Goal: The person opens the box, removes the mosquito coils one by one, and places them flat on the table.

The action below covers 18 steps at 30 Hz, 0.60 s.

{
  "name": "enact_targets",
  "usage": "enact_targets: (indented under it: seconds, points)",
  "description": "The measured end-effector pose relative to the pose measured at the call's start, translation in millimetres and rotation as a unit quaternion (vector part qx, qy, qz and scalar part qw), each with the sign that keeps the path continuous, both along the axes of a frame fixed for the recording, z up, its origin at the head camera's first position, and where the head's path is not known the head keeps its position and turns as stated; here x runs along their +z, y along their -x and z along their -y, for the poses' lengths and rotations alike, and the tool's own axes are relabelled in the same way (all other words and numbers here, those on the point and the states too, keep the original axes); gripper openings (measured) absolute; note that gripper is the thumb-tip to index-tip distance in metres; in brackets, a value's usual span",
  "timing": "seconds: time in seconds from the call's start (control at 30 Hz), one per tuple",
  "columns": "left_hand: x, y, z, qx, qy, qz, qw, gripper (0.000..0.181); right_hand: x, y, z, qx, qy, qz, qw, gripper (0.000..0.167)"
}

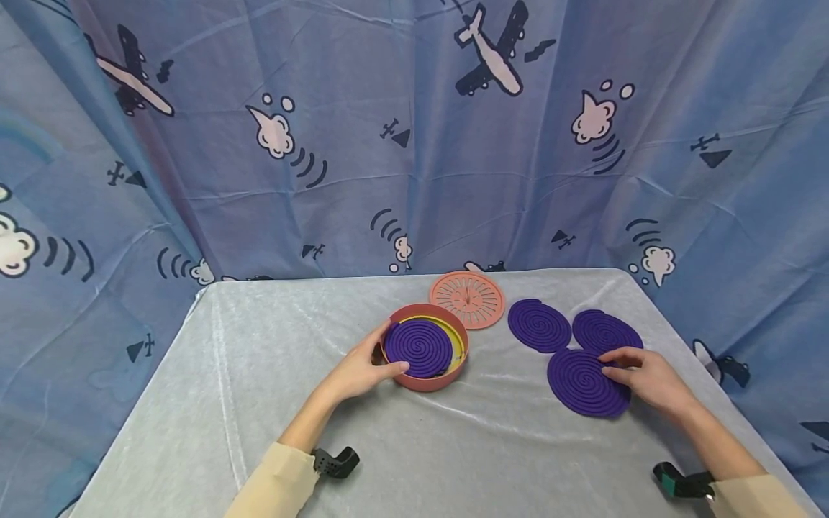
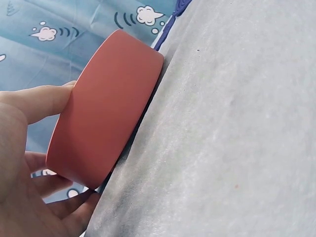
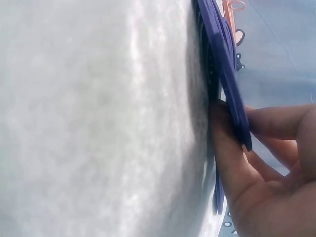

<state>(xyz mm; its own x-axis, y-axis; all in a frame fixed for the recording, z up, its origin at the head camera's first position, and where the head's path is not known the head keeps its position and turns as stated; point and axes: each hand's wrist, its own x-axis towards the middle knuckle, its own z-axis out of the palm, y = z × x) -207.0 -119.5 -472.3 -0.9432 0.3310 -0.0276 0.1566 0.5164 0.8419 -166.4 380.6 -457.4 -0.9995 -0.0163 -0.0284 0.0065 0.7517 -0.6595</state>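
Note:
A round coral box (image 1: 424, 385) holds a purple spiral coil (image 1: 419, 348) and something yellow beneath it. The left hand (image 1: 363, 365) grips the box's left side, thumb on the near rim; in the left wrist view its fingers reach round the wall of the box (image 2: 106, 108). At the right, the right hand (image 1: 650, 378) pinches the edge of the nearest purple coil (image 1: 586, 385). The right wrist view shows that coil (image 3: 229, 84) tilted off the cloth between thumb and fingers of the hand (image 3: 269, 173).
Two more purple coils (image 1: 539, 326) (image 1: 605, 331) lie behind the pinched one. A coral slotted lid (image 1: 468, 298) lies behind the box, near the table's back edge. Grey-white cloth (image 1: 492, 446) covers the table, and a blue patterned curtain (image 1: 414, 144) hangs behind.

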Motion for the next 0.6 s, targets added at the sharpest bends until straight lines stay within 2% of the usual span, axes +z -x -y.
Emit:
enact_targets:
  seconds: [0.27,0.6]
  points:
    - [0.3,0.2,0.0,0.001,0.002,0.000,1.0000,0.096,5.6,-4.3,-6.6,-0.009,0.034,0.030,0.9989,0.029]
    - [-0.5,0.4,0.1,0.001,-0.002,0.004,1.0000,0.096,3.4,-1.5,-8.2,-0.028,0.004,-0.012,0.9995,0.026]
